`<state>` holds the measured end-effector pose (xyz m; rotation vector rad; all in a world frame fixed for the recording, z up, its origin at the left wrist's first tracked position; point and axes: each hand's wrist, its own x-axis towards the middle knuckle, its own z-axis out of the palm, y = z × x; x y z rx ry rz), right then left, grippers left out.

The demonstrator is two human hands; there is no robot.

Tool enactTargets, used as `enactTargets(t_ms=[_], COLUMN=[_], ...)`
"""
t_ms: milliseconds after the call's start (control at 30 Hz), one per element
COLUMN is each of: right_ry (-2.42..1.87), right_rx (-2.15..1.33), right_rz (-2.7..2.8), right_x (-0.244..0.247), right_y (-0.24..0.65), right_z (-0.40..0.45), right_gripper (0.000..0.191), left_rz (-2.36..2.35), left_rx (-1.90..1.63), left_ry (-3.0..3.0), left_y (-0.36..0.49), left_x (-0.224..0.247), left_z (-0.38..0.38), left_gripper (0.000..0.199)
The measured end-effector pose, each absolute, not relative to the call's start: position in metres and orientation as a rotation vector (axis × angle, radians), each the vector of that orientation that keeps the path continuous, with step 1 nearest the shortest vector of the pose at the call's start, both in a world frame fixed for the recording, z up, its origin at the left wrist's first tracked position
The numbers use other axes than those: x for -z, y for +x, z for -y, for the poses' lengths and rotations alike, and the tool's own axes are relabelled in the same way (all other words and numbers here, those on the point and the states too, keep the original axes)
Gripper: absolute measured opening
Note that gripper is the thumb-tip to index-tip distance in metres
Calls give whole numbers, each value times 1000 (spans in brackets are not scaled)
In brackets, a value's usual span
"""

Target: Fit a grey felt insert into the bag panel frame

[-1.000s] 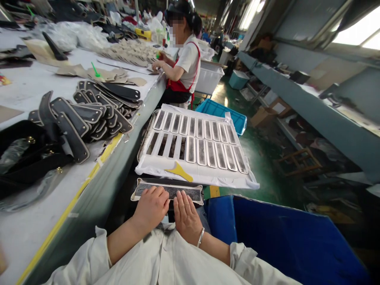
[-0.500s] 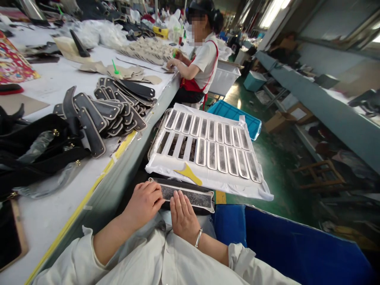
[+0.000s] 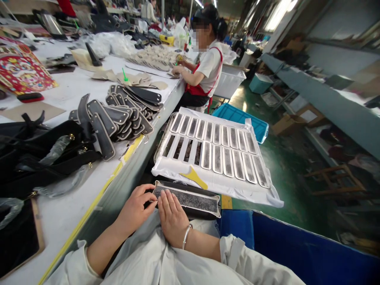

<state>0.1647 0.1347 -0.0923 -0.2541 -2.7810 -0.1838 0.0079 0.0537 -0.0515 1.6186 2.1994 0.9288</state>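
On my lap lies a dark bag, its long narrow base facing up, with a speckled grey panel framed by a pale rim. My left hand is at the base's left end, fingers curled and thumb and fingertips pinching its near edge. Beside it, my right hand lies flat, its stretched fingers pressing on the left part of the grey panel. The right part of the panel is uncovered. The bag's lower body is mostly hidden under my hands and sleeves.
Just beyond, a white-covered rack carries rows of grey strips and a yellow scraper. At left, the table holds piled leather tabs and black bags. A blue bin stands right; a co-worker sits ahead.
My right hand has slid left along the panel toward its left end. My left hand stays at that end, its fingers now more loosely bent. The whole view has shifted slightly.
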Motion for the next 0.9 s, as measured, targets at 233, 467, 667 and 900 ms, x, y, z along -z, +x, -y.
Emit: enactTargets(t_ms=[233,467,667,900], right_ry=[-211,-387,-471,-442], right_rx=[127,118,187,152], right_rz=[2726,2776,2782,2834], right_x=[91,89,86,88], right_y=[188,240,275,257], right_z=[-147,-164,-173,-169], right_gripper=[47,50,53,58], left_rz=[-2174,-2144,-2116,-2069], left_rx=[-908,-882,-942,-1294], left_ry=[1474,1489,1348,1060], left_y=[17,19,19,33], left_x=[50,47,55,76], left_z=[-59,-58,-55,-59], left_gripper=[11,12,10,33])
